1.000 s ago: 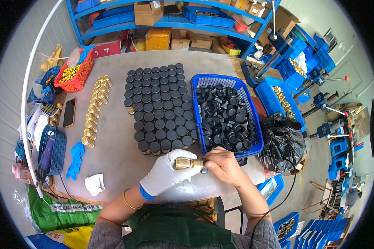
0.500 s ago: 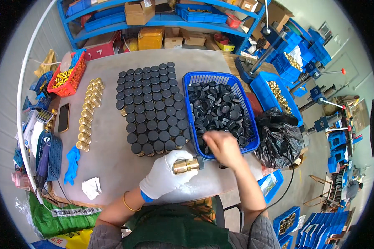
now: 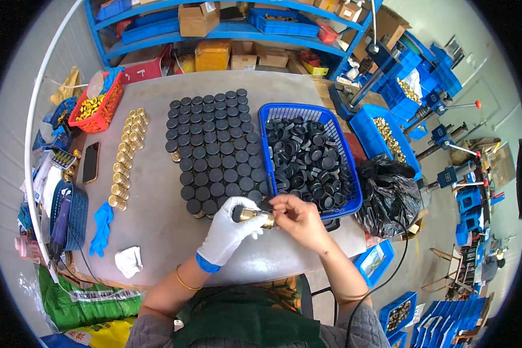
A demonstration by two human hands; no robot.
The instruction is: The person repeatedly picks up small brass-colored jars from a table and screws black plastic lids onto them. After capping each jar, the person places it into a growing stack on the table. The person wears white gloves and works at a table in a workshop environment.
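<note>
My left hand (image 3: 224, 229), in a white glove, is closed around a brass fitting (image 3: 254, 216). A black cap covers the fitting's left end. Bare-fingered, my right hand (image 3: 298, 220) pinches another black cap (image 3: 265, 205) at the fitting's right end; whether it is seated there I cannot tell. Just beyond my hands stand rows of brass fittings topped with black caps (image 3: 216, 175). A blue basket (image 3: 354, 174) full of loose black caps is right of them, close to my right hand.
Uncapped brass fittings (image 3: 122, 168) line the table's left side, near a phone (image 3: 90, 163), a blue glove (image 3: 101, 228) and a white cloth (image 3: 128, 262). An orange basket (image 3: 107, 107) sits far left. A black plastic bag (image 3: 390, 188) and hand presses (image 3: 446, 136) are at right.
My right hand has come from the basket to the fitting with a black cap in its fingers. The fitting has been turned, so its capped end now points left.
</note>
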